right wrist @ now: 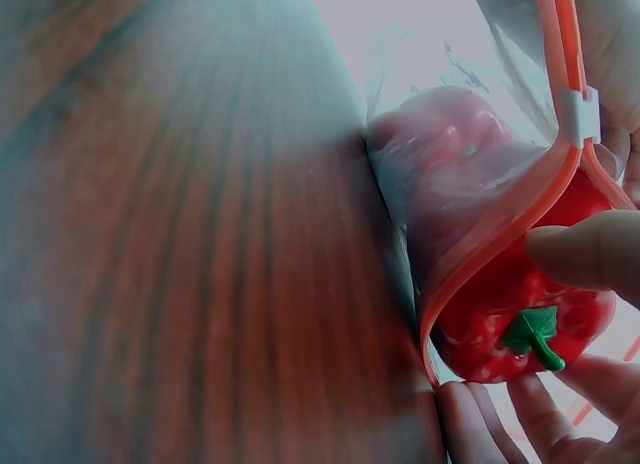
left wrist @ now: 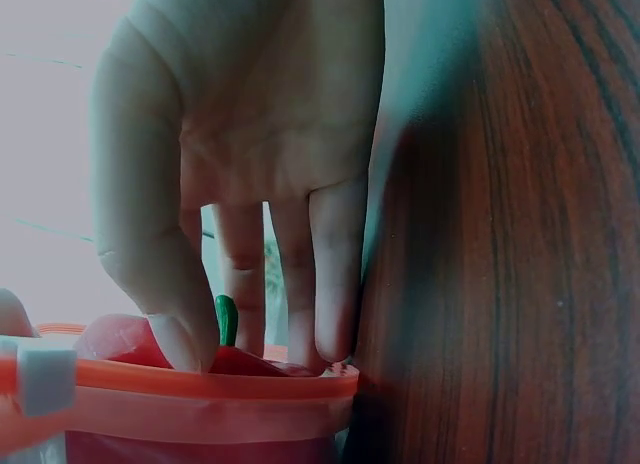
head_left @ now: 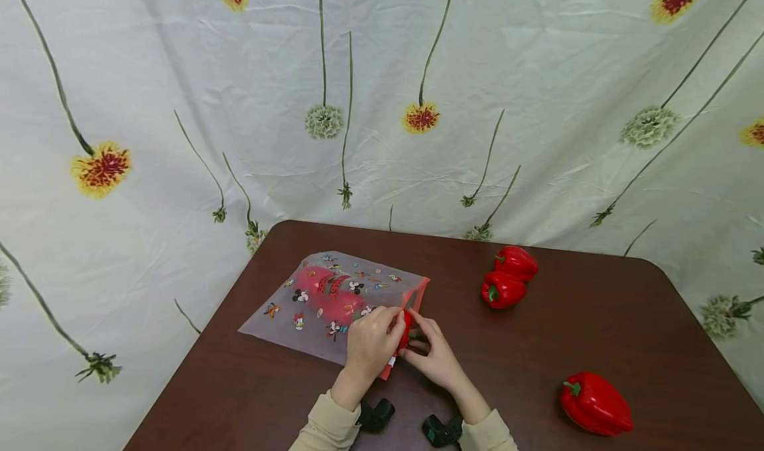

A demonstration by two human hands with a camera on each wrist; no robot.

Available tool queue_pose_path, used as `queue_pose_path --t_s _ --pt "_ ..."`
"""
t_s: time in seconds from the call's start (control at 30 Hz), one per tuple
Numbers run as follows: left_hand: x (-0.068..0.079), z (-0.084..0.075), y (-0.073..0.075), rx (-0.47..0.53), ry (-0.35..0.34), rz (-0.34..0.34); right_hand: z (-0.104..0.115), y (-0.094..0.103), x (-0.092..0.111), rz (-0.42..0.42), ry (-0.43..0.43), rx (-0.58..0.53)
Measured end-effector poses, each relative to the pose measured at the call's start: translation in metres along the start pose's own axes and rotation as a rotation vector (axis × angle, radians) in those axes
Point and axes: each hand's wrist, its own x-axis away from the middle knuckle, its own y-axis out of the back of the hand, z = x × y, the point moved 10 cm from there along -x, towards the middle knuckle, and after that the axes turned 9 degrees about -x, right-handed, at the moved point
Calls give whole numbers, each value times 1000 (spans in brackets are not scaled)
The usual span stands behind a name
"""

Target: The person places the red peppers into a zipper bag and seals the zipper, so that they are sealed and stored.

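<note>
Red pepper (head_left: 406, 329), in the head view, sits in the mouth of the printed zip bag (head_left: 358, 270), mostly hidden by both hands. The left hand (head_left: 371, 341) pinches the bag's orange zip band (head_left: 420, 294); the right hand (head_left: 438, 355) holds the pepper, thumb and fingers apart on either side of it. Red shapes show through the bag's film. Right of the bag, two loose peppers (head_left: 503, 290) touch each other; farther right and nearer the person lies another pepper (head_left: 595, 403). All rest on the brown table (head_left: 507, 365), with a flowered cloth (head_left: 256, 60) behind the bag.

The left wrist view shows the right hand reaching down to the bag's mouth, its thumb against the pepper and the green stem (left wrist: 227, 322) standing above the band; the left hand is barely seen at the edge.

The right wrist view alone looks straight into the mouth: the stem faces out, a second pepper (right wrist: 445, 134) lies behind under the film, and a white slider (right wrist: 578, 117) sits on the band above the held pepper.
</note>
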Motion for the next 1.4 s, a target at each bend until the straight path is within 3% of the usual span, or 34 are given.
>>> queue_pose_path --t_s 0.27,0.5,0.73,1.03,1.2,1.4 --pt "0 0 0 -11 -3 -8 12 -7 2 78 28 22" --pt "-1 1 0 -4 7 4 -28 0 -4 42 1 19" --pt "0 1 0 -6 2 -3 2 0 -1 -6 -19 -36" --pt "-1 2 1 -9 7 7 5 10 -2 -22 -81 -20" --pt "-1 1 1 -21 6 4 4 40 -3 -128 -68 -32" --pt "-2 1 1 -2 15 12 -11 92 -1 -377 -15 25"
